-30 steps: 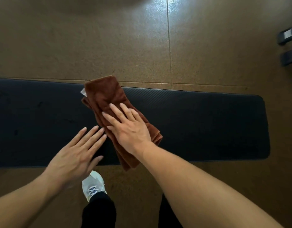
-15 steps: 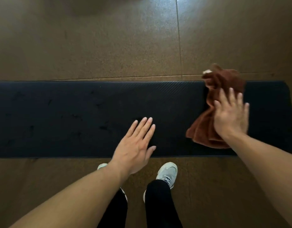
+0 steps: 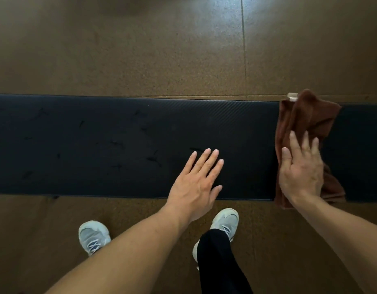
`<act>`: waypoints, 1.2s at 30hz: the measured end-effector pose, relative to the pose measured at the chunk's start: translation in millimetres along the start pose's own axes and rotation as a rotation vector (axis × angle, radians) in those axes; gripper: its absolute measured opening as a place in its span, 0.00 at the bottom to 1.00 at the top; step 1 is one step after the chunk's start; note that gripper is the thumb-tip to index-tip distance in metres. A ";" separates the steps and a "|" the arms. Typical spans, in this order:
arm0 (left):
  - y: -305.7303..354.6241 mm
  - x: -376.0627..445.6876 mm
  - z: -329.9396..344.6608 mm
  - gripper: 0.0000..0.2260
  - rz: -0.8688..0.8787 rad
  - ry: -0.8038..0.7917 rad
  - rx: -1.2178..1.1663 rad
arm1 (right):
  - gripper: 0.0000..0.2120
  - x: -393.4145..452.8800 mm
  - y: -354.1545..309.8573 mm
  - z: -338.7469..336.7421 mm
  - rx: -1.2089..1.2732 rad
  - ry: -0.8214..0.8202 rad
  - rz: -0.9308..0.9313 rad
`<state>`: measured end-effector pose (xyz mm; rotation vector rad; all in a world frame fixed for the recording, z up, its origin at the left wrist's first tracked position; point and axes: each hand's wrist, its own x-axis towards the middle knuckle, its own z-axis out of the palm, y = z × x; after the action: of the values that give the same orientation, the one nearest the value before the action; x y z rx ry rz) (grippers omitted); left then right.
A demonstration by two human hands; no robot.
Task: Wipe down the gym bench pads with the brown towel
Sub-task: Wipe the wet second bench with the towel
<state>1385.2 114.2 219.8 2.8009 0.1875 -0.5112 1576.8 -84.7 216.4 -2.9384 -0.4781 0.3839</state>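
We see the brown towel (image 3: 306,132) lying crumpled across the black bench (image 3: 119,145), near its right end. The towel covers the pad from the far edge to the near edge, and its lower corner hangs a little over the near edge. A small white label (image 3: 292,96) sticks out at the far top corner of the towel, just beyond the pad.

Our right hand (image 3: 301,172) lies flat on the near half of the towel, palm down, with the fingers straight and a little apart, pointing away from us. The hand presses on the cloth and does not grip it; the far half of the towel is free beyond the fingertips.

Our left hand (image 3: 197,187) is just beside, to the left of the towel but not touching it. It rests open on the bare pad, fingers close together and pointing up and to the right, with the wrist over the near edge.

The pad surface shows several small dark marks on its left and middle part. Below the bench we see two light sneakers (image 3: 94,236) and a black trouser leg (image 3: 217,262) on the brown speckled floor (image 3: 141,49).
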 end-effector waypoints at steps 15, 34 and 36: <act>-299.1 -236.8 18.4 0.32 -0.389 0.223 -0.041 | 0.25 -149.7 -388.0 109.9 0.018 -0.176 -0.452; -239.6 -103.9 -34.4 0.28 -0.092 0.196 -0.056 | 0.26 -10.0 -248.0 47.4 -0.128 -0.128 0.049; -219.6 -87.5 -33.0 0.28 -0.063 0.169 -0.050 | 0.26 4.3 -198.0 28.6 -0.069 -0.131 0.228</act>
<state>1275.8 326.2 224.9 2.7962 0.3208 -0.2787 1515.1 105.5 223.1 -3.0570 -0.1731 0.6012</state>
